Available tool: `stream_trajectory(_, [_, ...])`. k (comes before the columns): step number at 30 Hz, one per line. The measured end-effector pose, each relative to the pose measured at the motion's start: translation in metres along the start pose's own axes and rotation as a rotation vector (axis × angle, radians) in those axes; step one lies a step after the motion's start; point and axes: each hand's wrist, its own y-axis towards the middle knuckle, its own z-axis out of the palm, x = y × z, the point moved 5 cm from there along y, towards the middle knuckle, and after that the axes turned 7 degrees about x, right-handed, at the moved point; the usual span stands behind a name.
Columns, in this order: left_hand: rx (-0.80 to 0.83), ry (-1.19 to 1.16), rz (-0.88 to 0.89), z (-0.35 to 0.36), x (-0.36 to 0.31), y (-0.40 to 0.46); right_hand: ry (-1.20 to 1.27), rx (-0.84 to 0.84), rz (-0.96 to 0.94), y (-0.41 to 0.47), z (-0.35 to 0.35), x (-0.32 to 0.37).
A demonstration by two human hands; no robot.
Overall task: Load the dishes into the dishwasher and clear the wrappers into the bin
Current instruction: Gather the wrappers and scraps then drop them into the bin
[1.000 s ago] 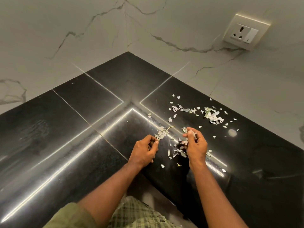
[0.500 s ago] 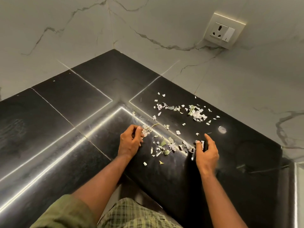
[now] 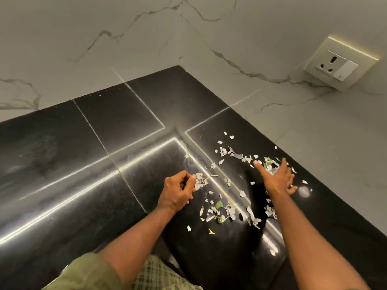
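Note:
Several torn wrapper scraps, white and pale green, lie scattered on the black countertop. One loose group lies between my hands, another cluster sits farther back by the wall. My left hand rests on the counter with fingers curled, scraps at its fingertips. My right hand reaches out on its edge with fingers straight, set against the far cluster and partly hiding it.
The counter fills a corner between two marble walls. A cream socket plate is mounted on the right wall. The counter's front edge runs just below my forearms, and a checked cloth shows beneath it.
My right hand has moved away from the near scraps, farther back and right, to the cluster by the wall, with fingers straightened. My left hand stays curled at the left scraps.

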Motion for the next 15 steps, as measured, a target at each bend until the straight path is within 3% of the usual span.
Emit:
stream_trajectory(3, [-0.013,-0.024,-0.025,-0.001,0.001,-0.001,-0.079,0.144,-0.203,0.003,0.037,0.057])
stream_trajectory(8, [-0.017,-0.109,-0.012,-0.001,0.001,-0.002,-0.418,0.436,-0.565,-0.049,0.120,0.106])
stream_trajectory(11, [-0.032,-0.189,0.014,-0.003,0.000,-0.002,-0.522,0.419,-0.709,-0.092,0.142,0.094])
stream_trajectory(15, [-0.037,-0.217,0.031,-0.004,0.001,0.001,-0.256,0.351,-0.814,-0.126,0.126,0.058])
